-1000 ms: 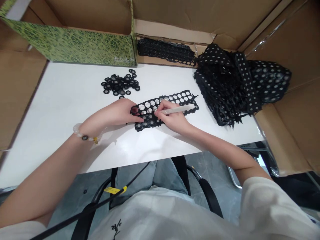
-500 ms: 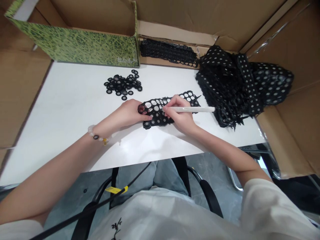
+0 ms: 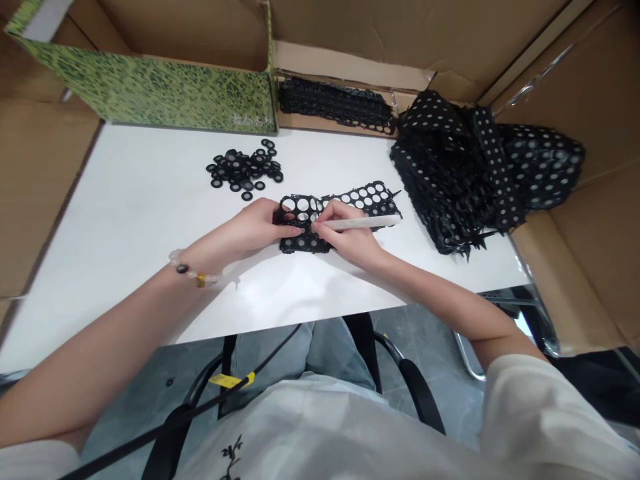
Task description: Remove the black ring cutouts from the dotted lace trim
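Observation:
A black perforated sheet (image 3: 305, 243) lies over the white table. Its far rows are open holes, and its near rows still carry round grey-centred discs. My left hand (image 3: 263, 223) grips its left end, thumb on top and fingers partly hidden beneath. In my right hand (image 3: 350, 233) is a slim white pen-shaped tool (image 3: 373, 222), its back end pointing right. The tip is at the sheet near my left thumb, mostly hidden by my fingers. Beyond my left hand sits a loose pile of small black rings (image 3: 245, 168).
A green patterned box (image 3: 165, 93) stands at the back left. Beside it, stacked black perforated strips (image 3: 335, 103) lie on cardboard. A heap of black dotted sheets (image 3: 450, 173) fills the right side of the table (image 3: 150, 173). Cardboard walls (image 3: 400, 33) enclose the back and sides.
My right hand and the white tool have shifted slightly left, toward my left hand. The left part of the sheet is now bent differently, its holes facing up more.

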`<state>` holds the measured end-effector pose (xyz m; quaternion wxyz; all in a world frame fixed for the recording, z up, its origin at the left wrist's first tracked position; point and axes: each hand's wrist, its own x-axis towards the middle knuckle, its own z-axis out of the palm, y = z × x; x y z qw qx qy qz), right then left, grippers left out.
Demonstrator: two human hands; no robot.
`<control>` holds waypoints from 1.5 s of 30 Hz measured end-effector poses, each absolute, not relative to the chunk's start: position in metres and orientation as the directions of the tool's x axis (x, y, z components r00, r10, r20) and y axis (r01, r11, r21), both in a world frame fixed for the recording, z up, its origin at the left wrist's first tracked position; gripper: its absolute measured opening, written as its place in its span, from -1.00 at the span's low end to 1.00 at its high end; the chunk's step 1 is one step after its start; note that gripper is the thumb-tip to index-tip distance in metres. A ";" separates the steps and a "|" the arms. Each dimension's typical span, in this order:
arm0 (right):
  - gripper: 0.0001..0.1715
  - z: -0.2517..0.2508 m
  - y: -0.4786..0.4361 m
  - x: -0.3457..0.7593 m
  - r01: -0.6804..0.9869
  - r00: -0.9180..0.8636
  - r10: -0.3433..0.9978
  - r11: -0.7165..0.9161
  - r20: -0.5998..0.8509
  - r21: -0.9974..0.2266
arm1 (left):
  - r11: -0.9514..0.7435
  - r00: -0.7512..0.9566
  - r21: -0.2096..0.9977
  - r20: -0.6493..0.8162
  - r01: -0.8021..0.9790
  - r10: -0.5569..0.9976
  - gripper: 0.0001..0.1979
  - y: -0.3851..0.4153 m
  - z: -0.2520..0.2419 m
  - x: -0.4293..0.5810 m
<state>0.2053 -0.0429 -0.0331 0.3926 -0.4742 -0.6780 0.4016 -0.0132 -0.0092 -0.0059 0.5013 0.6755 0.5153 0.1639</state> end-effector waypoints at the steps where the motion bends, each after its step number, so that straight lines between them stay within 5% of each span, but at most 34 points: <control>1: -0.75 -0.033 -0.043 0.205 0.339 -0.232 0.960 0.229 0.155 -0.913 | 0.049 0.414 0.858 -0.296 0.511 0.860 -0.71 -0.010 -0.006 -0.012; 13: -0.76 -0.032 -0.046 0.198 0.374 -0.202 0.957 0.272 0.209 -0.887 | 0.066 0.465 0.892 -0.295 0.448 0.835 -0.75 -0.018 -0.001 -0.006; 21: -0.74 -0.024 -0.044 0.206 0.316 -0.228 0.953 0.268 0.201 -0.910 | -0.192 0.443 0.551 -0.368 0.812 0.818 -0.71 0.009 0.002 -0.038; 28: -0.87 -0.019 -0.043 0.182 0.198 -0.370 0.926 0.161 0.079 -0.967 | -0.233 0.452 0.567 -0.281 0.790 0.847 -0.60 0.002 -0.008 -0.055; 45: -0.88 -0.032 -0.045 0.171 0.382 -0.309 0.941 0.259 0.141 -0.887 | -0.258 0.501 0.690 -0.174 0.676 0.847 -0.70 -0.005 -0.010 -0.050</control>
